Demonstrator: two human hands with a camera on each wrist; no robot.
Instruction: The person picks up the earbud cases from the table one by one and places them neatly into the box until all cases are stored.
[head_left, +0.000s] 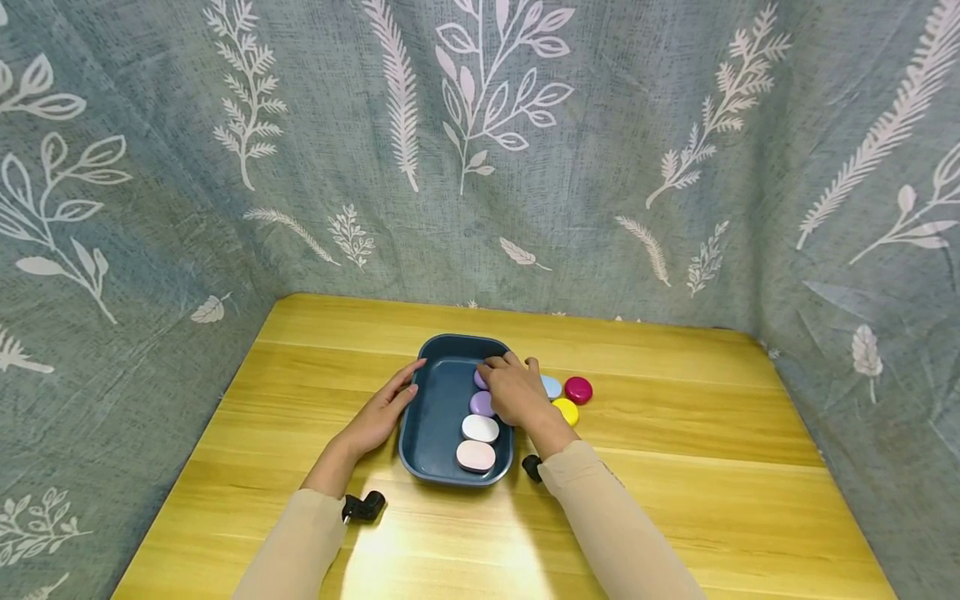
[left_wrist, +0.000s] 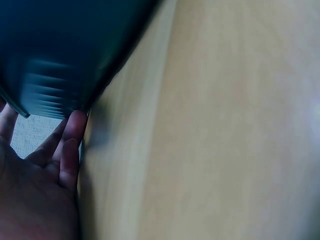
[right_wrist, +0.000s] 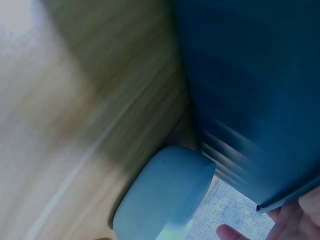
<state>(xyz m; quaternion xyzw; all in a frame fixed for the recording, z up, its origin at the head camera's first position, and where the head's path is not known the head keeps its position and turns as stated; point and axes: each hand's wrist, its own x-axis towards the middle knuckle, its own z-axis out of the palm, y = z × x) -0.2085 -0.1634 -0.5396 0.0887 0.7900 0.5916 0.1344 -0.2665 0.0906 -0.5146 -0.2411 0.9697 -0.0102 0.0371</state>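
A dark blue rounded tray (head_left: 435, 425) sits on the wooden table. My left hand (head_left: 375, 423) rests against the tray's left side, its fingers fairly straight along the rim. Reaching over the right side, my right hand (head_left: 517, 396) grips a purple oval piece (head_left: 479, 379) inside the tray; its thumb is hidden. Below that piece, down the tray's right side, lie another purple piece (head_left: 482, 404), a white piece (head_left: 480, 428) and a pale pink piece (head_left: 476, 456). The right wrist view shows a bluish rounded piece (right_wrist: 167, 190) beside the tray's outer wall.
Right of the tray lie a light blue piece (head_left: 552, 387), a crimson piece (head_left: 578, 390) and a yellow piece (head_left: 566, 412), partly behind my right hand. Black wrist-camera mounts (head_left: 365, 506) stick out near both sleeves. Leaf-patterned curtains (head_left: 420, 242) surround the table.
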